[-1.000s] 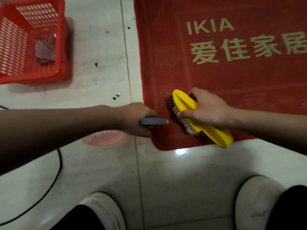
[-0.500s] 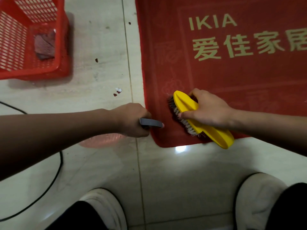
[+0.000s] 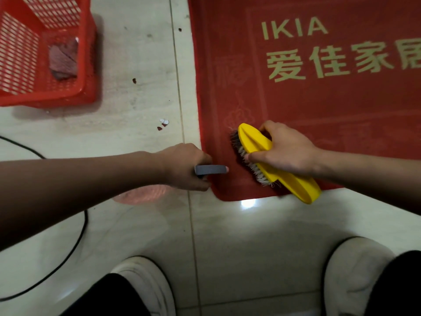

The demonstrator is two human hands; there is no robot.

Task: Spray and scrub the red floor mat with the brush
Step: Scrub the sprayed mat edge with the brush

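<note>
On the pale tiled floor (image 3: 250, 247), a red basket (image 3: 45, 98) far left, the yellow brush (image 3: 293, 181) sits bristles-down on the near corner of the red mat (image 3: 319, 110), the grip of the right hand (image 3: 284, 149) wrapped round it, the left hand (image 3: 184, 165) clasping a grey sprayer (image 3: 210, 169), both barely moved from half a second ago.

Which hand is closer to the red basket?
Left. The left hand is at the mat edge, nearer the red basket; the right hand grips the brush farther right, on the mat.
</note>
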